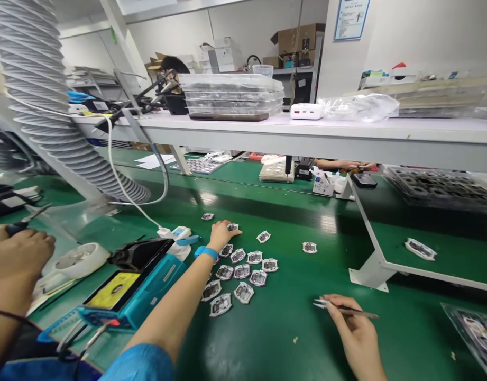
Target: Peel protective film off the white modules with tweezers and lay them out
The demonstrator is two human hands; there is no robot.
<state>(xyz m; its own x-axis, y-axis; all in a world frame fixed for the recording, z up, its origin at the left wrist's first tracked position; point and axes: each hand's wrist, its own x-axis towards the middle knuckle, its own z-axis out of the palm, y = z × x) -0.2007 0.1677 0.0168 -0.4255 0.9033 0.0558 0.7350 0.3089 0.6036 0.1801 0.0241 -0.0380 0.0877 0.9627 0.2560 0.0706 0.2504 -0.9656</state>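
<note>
My left hand point(223, 235), with a blue wristband point(206, 253) and blue sleeve, rests palm down on the green bench mat point(283, 338). Its fingertips lie over a small silver-and-white electronic module point(232, 227). Just below it is a loose cluster of several similar modules point(237, 270), and others lie apart point(263, 236). My right hand point(354, 330) holds a pair of fine metal tweezers point(342, 308) closed in its fingers, above bare mat to the right of the cluster. The tweezer tips touch nothing visible.
A co-worker's hand point(19, 254) holds a dark-handled tool at far left, beside a teal-and-black case point(136, 283). A ribbed duct point(48, 106) hangs left. A white shelf point(306, 132) crosses above, carrying stacked clear trays point(231, 98). A side table point(421, 254) stands right.
</note>
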